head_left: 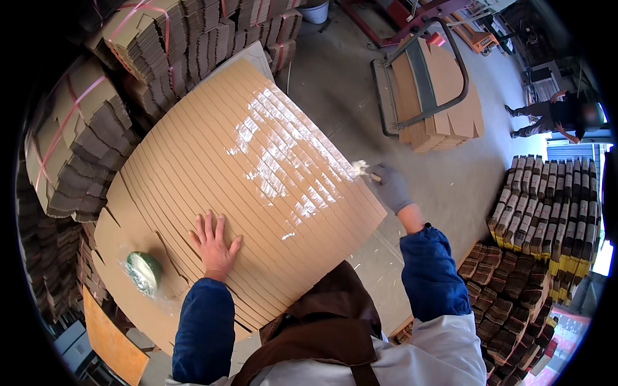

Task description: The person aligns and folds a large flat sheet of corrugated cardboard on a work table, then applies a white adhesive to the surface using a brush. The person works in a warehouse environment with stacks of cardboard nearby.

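Note:
Overlapping cardboard sheets lie fanned out in front of me, their edges forming many narrow strips. A shiny, wet-looking white coating streaks the strips on the far right part. My left hand, bare, rests flat on the sheets with its fingers spread. My right hand, in a grey glove, is closed round a brush with whitish bristles, at the right edge of the fan. Left of my left hand, a green bowl with white stuff in it sits on the cardboard, clear plastic around it.
Strapped cardboard stacks crowd the left and far left. A platform trolley loaded with cardboard stands at the far right. More bundles and a dark pile line the right side. Another person is at the far right.

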`<state>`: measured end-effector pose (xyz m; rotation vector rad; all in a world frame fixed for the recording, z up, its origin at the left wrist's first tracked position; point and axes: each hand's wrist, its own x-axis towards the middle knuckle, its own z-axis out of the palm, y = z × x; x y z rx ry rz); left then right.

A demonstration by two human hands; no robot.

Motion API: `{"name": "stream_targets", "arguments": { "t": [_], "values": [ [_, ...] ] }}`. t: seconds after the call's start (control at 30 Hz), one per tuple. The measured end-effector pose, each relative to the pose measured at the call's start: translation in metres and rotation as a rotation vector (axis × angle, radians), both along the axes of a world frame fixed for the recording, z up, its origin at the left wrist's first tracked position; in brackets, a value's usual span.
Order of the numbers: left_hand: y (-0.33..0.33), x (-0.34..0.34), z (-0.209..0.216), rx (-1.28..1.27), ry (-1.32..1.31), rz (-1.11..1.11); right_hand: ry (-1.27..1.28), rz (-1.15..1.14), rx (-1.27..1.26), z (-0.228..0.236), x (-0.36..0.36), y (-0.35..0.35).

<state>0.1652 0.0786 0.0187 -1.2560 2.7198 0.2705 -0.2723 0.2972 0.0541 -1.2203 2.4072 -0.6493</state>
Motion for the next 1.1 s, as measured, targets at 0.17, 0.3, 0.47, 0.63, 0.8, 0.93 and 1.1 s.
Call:
{"name": "stream_targets", "arguments": {
  "t": [0.17, 0.3, 0.47, 0.63, 0.8, 0.93, 1.1],
  "values": [
    [-0.001, 0.005, 0.001, -0.011, -0.007, 0.008, -0.034, 0.235, 0.026, 0.036, 0.0, -0.002],
    [0.002, 0.0, 0.0, -0.005, 0.006, 0.001, -0.016, 0.281, 0.2, 0.026, -0.005, 0.004],
    [-0.002, 0.001, -0.001, -0.016, 0.044, -0.001, 0.064, 0.311, 0.159, 0.03, 0.003, 0.001],
    [0.0, 0.004, -0.004, -0.034, 0.024, 0.013, 0.083, 0.097, 0.063, 0.016, -0.002, 0.002],
    [-0.003, 0.001, -0.003, -0.01, 0.062, 0.01, 0.134, 0.396, 0.102, 0.006, 0.075, -0.007],
    [-0.002, 0.007, -0.008, -0.028, 0.089, 0.002, 0.215, 0.204, 0.125, 0.005, 0.067, -0.036],
    [-0.008, -0.002, -0.008, -0.017, 0.108, 0.001, 0.332, 0.666, 0.007, -0.01, 0.169, -0.042]
  ]
}}
